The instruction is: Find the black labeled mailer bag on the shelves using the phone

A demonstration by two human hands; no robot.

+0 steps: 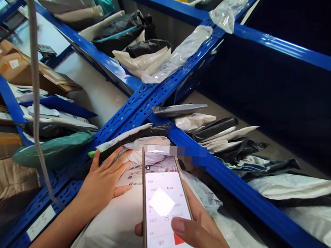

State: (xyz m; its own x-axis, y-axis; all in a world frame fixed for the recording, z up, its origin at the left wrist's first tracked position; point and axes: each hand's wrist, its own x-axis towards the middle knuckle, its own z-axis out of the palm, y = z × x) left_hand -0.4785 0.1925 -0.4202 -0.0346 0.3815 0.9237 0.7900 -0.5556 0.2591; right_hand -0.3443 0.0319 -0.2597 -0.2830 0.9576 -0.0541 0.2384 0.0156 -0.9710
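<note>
My right hand grips a smartphone, its thumb over the lower part of the lit screen beside a red button. A camera preview strip shows at the top of the screen, with a form below it. My left hand lies spread, fingers apart, on a stack of mailing bags. Beneath it and the phone is a white parcel bag with printed dark and red lettering. A black mailing bag lies at the top of this stack, behind the fingers. The phone covers part of the white parcel bag.
Blue metal shelving with perforated uprights runs diagonally. More mailing bags lie on the right shelf. At the left are cardboard boxes and a green bag. A grey cable hangs in front; a label marks the lower upright.
</note>
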